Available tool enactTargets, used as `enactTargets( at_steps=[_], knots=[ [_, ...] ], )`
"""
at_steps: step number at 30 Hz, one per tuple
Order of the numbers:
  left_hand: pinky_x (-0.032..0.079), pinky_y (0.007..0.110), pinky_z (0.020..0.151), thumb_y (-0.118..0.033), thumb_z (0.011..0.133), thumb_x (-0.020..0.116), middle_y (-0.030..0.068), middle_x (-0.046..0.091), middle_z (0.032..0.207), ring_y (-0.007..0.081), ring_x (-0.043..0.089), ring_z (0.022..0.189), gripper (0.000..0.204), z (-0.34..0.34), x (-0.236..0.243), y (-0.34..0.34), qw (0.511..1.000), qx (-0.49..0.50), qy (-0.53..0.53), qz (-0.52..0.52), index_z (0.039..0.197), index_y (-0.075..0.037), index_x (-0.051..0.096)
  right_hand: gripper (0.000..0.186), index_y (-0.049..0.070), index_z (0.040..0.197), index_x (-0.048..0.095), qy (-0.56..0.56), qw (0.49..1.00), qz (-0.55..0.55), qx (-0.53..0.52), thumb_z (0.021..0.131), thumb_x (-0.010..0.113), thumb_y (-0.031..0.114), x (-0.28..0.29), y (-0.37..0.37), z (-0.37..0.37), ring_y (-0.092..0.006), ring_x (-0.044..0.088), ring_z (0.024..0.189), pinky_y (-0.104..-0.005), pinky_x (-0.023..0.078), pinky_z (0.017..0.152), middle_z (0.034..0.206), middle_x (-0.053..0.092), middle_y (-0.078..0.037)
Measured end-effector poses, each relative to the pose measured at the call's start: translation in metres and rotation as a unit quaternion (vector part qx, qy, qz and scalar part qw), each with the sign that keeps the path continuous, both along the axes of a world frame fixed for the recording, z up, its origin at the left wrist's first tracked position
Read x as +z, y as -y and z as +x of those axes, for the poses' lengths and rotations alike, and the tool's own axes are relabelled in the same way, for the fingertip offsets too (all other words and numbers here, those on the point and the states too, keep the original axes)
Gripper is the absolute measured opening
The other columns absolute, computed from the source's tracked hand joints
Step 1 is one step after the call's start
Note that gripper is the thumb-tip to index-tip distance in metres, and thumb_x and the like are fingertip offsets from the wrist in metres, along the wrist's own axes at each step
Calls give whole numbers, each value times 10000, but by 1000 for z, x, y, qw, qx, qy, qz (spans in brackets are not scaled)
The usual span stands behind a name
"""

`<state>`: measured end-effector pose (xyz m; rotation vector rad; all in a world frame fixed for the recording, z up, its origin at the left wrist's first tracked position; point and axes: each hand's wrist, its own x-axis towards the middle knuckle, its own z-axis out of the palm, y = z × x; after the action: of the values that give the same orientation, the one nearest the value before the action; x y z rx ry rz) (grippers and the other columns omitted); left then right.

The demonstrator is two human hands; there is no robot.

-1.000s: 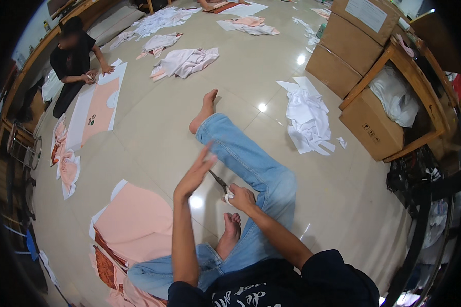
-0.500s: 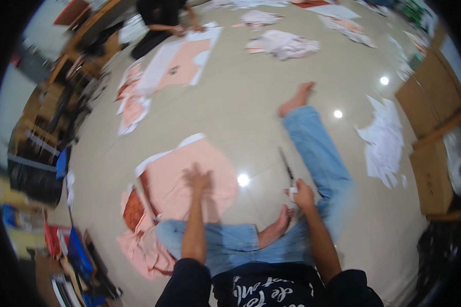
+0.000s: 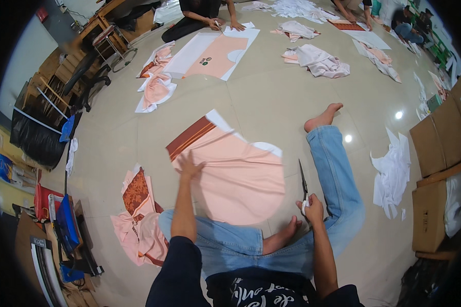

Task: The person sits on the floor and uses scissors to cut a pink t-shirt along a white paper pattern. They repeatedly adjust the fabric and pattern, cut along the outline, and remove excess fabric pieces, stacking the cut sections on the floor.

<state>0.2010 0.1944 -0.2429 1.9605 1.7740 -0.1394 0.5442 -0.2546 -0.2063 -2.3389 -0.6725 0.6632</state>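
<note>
Between the hands point(image 3: 190, 168), under the left, lies peach fabric point(image 3: 241, 181).

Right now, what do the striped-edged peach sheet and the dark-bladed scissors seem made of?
The striped-edged peach sheet: probably matte fabric, given soft creases near the left hand. The dark-bladed scissors: likely dull metal blades, slim, straight; the white grip in the right hand may be plastic or cloth.

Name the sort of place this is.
Probably a garment workshop: dark-bladed scissors in the right hand, a flat peach fabric piece with a brown band, and crumpled white cloth on beige floor tiles.
</note>
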Motion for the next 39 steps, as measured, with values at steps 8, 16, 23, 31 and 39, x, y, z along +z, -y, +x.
enactTargets(
  at_steps=[8, 16, 23, 31, 39],
  knots=[
    [137, 728, 1197, -505, 771, 847, 317, 69, 1687, 542, 52, 1556, 1117, -53, -24, 21, 934, -60, 205, 287, 1637, -159, 233, 545, 7, 836, 560, 33, 999, -18, 17, 741, 908, 416, 5, -14, -13, -368, 647, 675, -472, 483, 639, 717, 649, -185],
    [82, 770, 1183, -420, 749, 871, 321, 89, 1677, 572, 20, 1545, 1025, 11, 27, 211, 972, -225, -12, -74, 1578, -146, 334, 534, 11, 824, 552, 50, 998, -10, 23, 741, 911, 397, -2, -2, -9, -287, 598, 620, -440, 470, 605, 681, 612, -138],
    [45, 729, 1210, -563, 753, 838, 317, 184, 1648, 560, 65, 1542, 1030, -8, 56, 181, 976, -151, 91, -125, 1522, -45, 390, 533, 26, 803, 533, 44, 999, 22, 18, 737, 923, 383, -10, -3, -5, -194, 487, 606, -381, 420, 563, 659, 528, -55],
    [16, 782, 1166, -688, 731, 802, 251, -85, 1722, 513, -107, 1567, 1269, -58, 18, -1, 996, 66, 49, -25, 1681, -194, 122, 477, 60, 782, 532, -144, 989, 19, 17, 769, 928, 325, 12, -5, 20, -94, 415, 647, -283, 340, 559, 699, 472, 47],
    [83, 696, 1225, -492, 827, 793, 276, 22, 1715, 516, 50, 1566, 1049, -48, -10, -13, 981, 59, 91, 162, 1653, -152, 243, 438, 58, 791, 538, -116, 990, -13, 82, 771, 925, 262, 41, -17, -7, -79, 399, 672, -268, 322, 575, 709, 428, 54]
  ],
)
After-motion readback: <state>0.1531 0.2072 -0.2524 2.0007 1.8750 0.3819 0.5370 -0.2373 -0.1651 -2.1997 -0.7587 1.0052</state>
